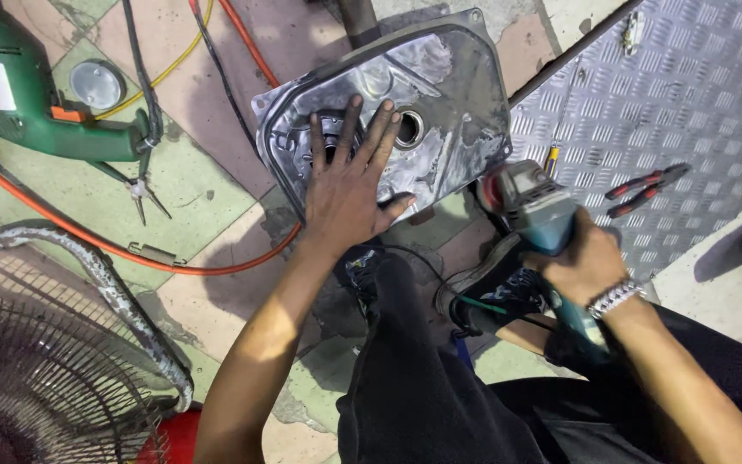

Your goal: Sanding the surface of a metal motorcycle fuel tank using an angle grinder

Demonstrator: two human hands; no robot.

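Observation:
My left hand [349,176] lies flat with fingers spread on a shiny metal engine cover [448,94] resting on the tiled floor, the fingertips near its round hole. My right hand [586,262], a metal watch band on its wrist, grips a teal angle grinder [530,206]. The grinder's head sits just beside the cover's lower right edge. My dark trouser legs and sandalled feet are below the cover.
A green power drill [19,94] lies at top left, with an orange cable [130,253] curving across the tiles. Red-handled pliers [646,189] rest on a checker-plate ramp [689,103] at right. A fan grille [36,369] fills the lower left corner.

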